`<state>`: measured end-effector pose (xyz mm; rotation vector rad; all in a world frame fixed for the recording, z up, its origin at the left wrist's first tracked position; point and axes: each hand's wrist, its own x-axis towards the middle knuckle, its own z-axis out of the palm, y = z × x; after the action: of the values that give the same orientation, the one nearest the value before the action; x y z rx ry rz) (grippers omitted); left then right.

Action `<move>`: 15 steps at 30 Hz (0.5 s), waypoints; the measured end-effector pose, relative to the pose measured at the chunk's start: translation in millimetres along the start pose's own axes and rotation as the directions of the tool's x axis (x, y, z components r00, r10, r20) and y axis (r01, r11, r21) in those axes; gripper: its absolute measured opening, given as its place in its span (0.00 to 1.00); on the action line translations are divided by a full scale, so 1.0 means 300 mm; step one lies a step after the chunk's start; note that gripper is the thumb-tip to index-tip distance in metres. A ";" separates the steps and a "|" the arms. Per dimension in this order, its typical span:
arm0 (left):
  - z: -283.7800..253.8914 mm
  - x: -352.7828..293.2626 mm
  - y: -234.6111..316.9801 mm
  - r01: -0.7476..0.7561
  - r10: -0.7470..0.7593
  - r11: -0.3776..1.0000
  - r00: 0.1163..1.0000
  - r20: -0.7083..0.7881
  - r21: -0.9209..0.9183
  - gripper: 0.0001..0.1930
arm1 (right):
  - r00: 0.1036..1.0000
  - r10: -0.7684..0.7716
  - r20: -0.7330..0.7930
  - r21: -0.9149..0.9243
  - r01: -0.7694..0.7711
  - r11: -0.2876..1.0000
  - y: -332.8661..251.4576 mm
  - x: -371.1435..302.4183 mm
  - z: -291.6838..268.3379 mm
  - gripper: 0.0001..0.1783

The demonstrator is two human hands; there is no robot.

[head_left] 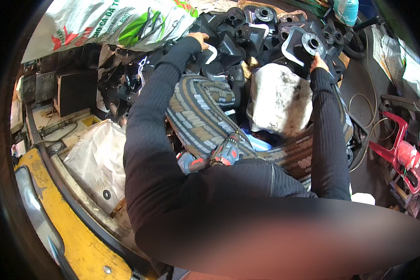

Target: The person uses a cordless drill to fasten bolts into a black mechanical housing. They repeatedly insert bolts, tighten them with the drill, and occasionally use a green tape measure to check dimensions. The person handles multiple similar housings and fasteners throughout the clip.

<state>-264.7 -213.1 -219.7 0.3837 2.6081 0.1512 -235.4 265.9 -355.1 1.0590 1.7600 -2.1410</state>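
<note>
At the right of the far pile, my right hand (318, 63) is closed on the near edge of a black bracket (312, 44) with a round, holed metal flange and a pale curved rim. My left hand (199, 40) reaches to the left side of the same pile, its fingers curled in among black molded parts (229, 46); what they grip, if anything, is hidden. Between my forearms lies a patterned striped cloth (196, 112). A smudged white bundle (281, 95) rests beyond it. A cordless drill (225, 150) lies close to my body, its bit pointing away.
A large printed white sack (112, 23) fills the far left. Crumpled plastic sheeting (98, 154) lies left of my arm, beside a yellow machine panel (70, 210). A red plastic stool (399, 149) and a looped cable (371, 98) are at the right.
</note>
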 end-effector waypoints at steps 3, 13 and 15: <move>0.120 0.222 -0.070 0.232 -0.229 0.942 0.973 -0.042 0.242 0.19 | 0.996 0.066 -0.062 0.037 -0.064 0.997 0.038 -0.059 0.005 0.13; 0.346 0.462 -0.117 -0.153 0.196 0.675 0.980 0.024 0.722 0.15 | 0.985 0.164 0.056 -0.041 -0.162 0.986 0.033 -0.145 0.044 0.17; 0.337 0.478 -0.132 -0.160 0.101 0.632 0.987 0.124 0.759 0.15 | 0.971 0.229 0.070 0.041 -0.232 0.972 0.021 -0.171 0.038 0.17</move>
<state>-344.7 -204.6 -380.6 0.8500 2.4359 -0.9587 -199.1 238.7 -328.1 1.1314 1.4822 -2.0604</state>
